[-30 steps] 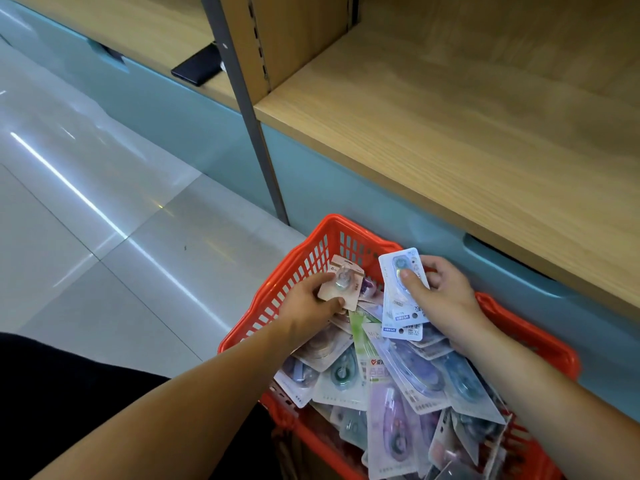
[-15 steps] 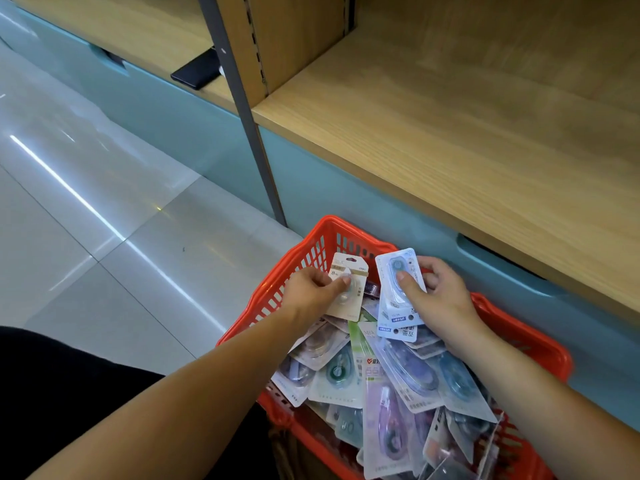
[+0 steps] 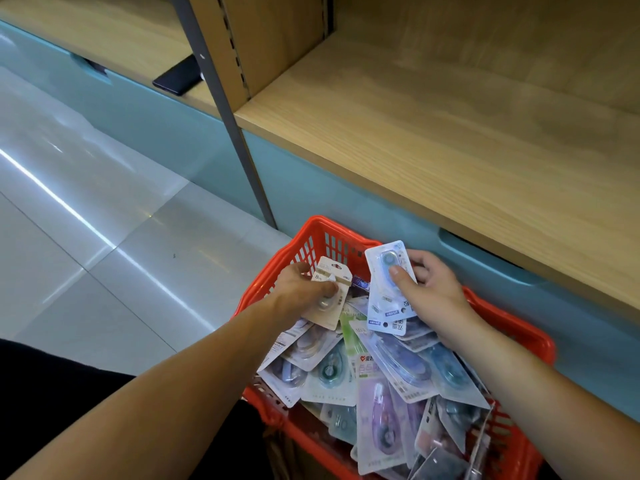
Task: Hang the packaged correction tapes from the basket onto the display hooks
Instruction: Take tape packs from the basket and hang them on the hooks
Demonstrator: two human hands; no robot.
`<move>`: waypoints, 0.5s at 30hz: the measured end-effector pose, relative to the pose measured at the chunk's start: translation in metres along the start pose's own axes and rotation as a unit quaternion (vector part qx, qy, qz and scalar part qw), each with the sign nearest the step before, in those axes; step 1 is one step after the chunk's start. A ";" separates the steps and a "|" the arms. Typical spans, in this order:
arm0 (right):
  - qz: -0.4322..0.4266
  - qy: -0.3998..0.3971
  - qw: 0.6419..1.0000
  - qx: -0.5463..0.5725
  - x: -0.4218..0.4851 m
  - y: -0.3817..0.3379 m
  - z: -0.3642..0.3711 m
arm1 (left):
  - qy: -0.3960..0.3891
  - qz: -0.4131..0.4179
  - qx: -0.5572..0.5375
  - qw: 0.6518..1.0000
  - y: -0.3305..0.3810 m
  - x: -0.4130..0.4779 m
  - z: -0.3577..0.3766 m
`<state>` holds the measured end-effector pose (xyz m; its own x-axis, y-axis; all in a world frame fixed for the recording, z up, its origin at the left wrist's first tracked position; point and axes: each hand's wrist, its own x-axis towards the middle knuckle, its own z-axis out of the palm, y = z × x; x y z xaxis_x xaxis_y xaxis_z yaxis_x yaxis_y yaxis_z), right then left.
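Red basket (image 3: 332, 225) heaped with packaged correction tapes (image 3: 398, 365), its far rim close under the wooden shelf (image 3: 450, 150) edge and against the teal cabinet front (image 3: 311, 188); open tiled floor (image 3: 104, 237) lies to the left. Both forearms reach in over the heap. Left hand (image 3: 298, 289) pinches a beige pack (image 3: 337, 306); right hand (image 3: 436, 292) grips upright blue packs (image 3: 384, 296), thumb across the front

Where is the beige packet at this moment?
Head view, lower centre: the beige packet is pinched in the left hand above the far corner of the red basket, left of the blue packet.
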<state>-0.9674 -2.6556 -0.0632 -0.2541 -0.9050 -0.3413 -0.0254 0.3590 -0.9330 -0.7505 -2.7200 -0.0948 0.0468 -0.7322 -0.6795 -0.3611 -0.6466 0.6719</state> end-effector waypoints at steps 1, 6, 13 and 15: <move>-0.001 0.002 1.000 -0.002 -0.002 -0.001 0.000 | -0.005 0.000 0.008 1.000 -0.001 -0.003 0.000; -0.011 0.010 1.000 -0.008 -0.010 0.001 0.003 | -0.033 0.005 0.036 0.999 0.001 -0.008 0.004; -0.016 0.002 1.000 -0.012 -0.009 0.001 0.003 | -0.030 -0.024 -0.008 0.999 0.001 -0.010 0.001; -0.017 0.002 1.000 -0.019 -0.008 0.001 0.002 | -0.029 -0.018 -0.022 0.999 0.001 -0.013 0.003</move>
<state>-0.9638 -2.6488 -0.0618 -0.2561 -0.9159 -0.3090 -0.0709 0.3366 -0.9390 -0.7540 -2.7102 -0.0864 0.0052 -0.6954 -0.7186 -0.3192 -0.6822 0.6578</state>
